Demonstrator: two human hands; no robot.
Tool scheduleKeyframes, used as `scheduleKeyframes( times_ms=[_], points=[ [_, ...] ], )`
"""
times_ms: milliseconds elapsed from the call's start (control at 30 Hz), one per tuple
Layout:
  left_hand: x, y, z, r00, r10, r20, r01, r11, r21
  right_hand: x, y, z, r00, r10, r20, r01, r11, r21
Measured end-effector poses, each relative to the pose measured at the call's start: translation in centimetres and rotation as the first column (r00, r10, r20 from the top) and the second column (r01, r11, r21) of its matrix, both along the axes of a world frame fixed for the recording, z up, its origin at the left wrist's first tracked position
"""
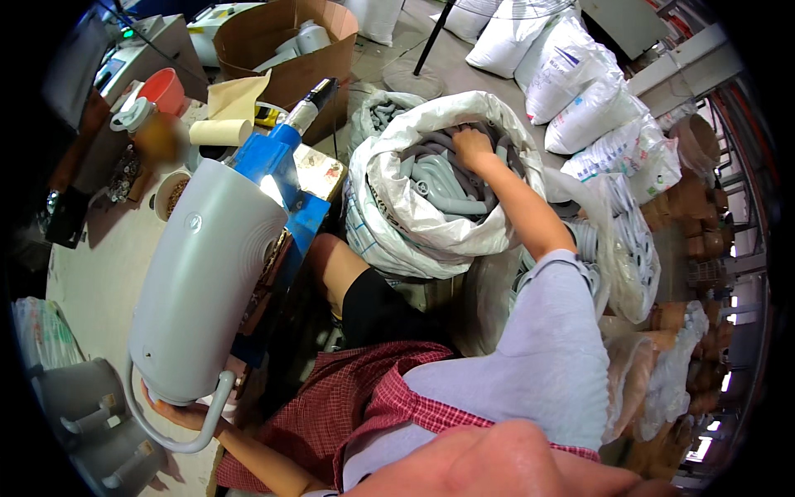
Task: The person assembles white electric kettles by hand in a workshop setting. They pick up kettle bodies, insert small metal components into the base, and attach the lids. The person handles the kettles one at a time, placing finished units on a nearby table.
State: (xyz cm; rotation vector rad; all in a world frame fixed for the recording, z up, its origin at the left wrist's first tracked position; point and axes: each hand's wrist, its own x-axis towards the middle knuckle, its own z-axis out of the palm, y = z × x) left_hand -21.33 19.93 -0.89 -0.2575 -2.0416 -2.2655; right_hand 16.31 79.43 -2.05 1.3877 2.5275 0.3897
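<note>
A large grey plastic pail-like body lies tilted over a blue metal fixture on my left. A curved grey handle loops around its lower end. My left hand is closed against that end, behind the handle, with some fingers hidden beneath it. My right arm reaches out to an open white woven sack. Inside are many curved grey plastic handles, some lighter and some darker. Among the darker ones is my right hand, its fingers bent downward and their tips hidden in the pile.
The worktable carries a red bowl, a paper roll and a cup of small parts. Behind stands a cardboard box. Full white sacks line the back right. More grey pails are at lower left.
</note>
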Motion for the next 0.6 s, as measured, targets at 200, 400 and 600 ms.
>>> scheduleKeyframes(
  times_ms=[200,400,600],
  points=[
    [-0.3,-1.1,-0.3,1.0,0.008,-0.03,-0.009,1.0,-0.02,-0.9,-0.8,3.0,0.994,-0.109,-0.007,0.1,0.935,-0.339],
    [-0.6,-1.0,-0.8,1.0,-0.006,-0.004,0.006,0.999,0.046,3.6,-7.2,5.2,0.679,-0.036,-0.733,-0.131,0.977,-0.169],
    [-0.5,-2.1,-1.8,0.996,-0.014,-0.088,0.017,0.999,0.04,1.6,-11.4,12.4,0.433,0.107,-0.895,-0.226,0.974,0.008]
  ],
)
